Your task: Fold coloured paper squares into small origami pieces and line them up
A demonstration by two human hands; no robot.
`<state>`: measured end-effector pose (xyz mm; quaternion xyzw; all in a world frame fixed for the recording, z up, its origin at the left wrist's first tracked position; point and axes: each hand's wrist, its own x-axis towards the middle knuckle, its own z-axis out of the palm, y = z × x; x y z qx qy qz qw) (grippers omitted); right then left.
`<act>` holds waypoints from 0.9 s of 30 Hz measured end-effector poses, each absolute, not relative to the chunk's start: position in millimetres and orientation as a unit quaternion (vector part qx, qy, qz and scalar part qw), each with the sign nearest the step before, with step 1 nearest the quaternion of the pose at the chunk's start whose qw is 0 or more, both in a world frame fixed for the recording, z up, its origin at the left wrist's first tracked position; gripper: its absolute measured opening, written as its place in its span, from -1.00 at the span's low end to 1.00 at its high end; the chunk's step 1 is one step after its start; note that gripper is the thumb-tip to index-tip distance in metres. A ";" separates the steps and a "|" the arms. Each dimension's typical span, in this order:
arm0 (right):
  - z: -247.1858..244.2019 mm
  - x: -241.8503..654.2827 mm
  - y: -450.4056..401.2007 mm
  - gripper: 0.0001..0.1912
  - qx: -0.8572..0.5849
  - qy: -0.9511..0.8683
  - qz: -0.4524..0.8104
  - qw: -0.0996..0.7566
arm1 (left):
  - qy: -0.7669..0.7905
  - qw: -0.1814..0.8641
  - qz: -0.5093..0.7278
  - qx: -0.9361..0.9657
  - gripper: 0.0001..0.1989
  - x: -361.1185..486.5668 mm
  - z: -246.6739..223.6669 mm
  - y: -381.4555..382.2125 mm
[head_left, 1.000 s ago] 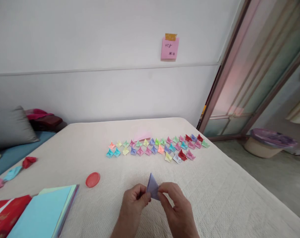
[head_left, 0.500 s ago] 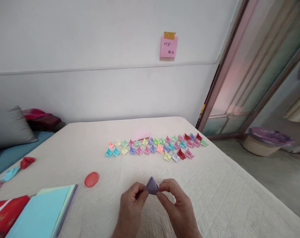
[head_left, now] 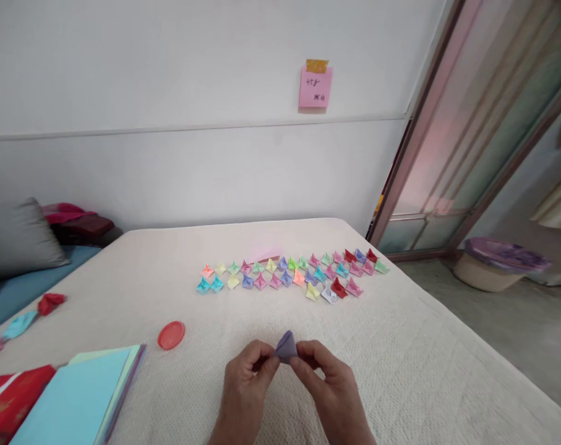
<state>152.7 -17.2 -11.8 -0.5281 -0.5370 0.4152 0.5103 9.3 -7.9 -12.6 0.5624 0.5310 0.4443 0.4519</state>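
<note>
Between my two hands is a small folded purple paper (head_left: 287, 348), its pointed tip upward. My left hand (head_left: 248, 382) pinches its left corner between thumb and forefinger. On the other side, my right hand (head_left: 327, 386) grips the right edge the same way. Beyond the hands, several small folded paper boats (head_left: 299, 278) in many colours stand in rows on the white cloth-covered table (head_left: 206, 395). The paper's underside and the curled fingers behind it are partly hidden.
A red round lid (head_left: 171, 335) lies to the left. Nearer is a stack of coloured paper (head_left: 76, 395) beside a red packet (head_left: 15, 398). Folded red paper (head_left: 51, 303) rests by the left edge. A pink note (head_left: 315, 87) is taped to the wall; a bin (head_left: 493, 272) stands right.
The purple paper has shifted slightly right and turned, so its tip leans a little to the right. My right hand has dipped slightly; both hands still hold the paper.
</note>
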 end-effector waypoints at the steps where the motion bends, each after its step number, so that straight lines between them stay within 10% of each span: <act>1: -11.5 153.3 -16.2 -0.86 -0.525 -0.528 0.431 0.510 | 0.527 0.452 0.445 0.565 -0.81 8.8 -10.8 -8.3; 12: -15.2 152.0 -10.9 -0.77 -0.366 -0.381 0.689 0.496 | 0.367 0.722 0.468 0.354 -0.89 10.0 -10.4 -8.5; 27: -22.2 160.3 -7.4 -0.69 -0.392 -0.333 0.755 0.406 | 0.323 0.805 0.430 0.250 -0.86 3.0 -17.6 -6.9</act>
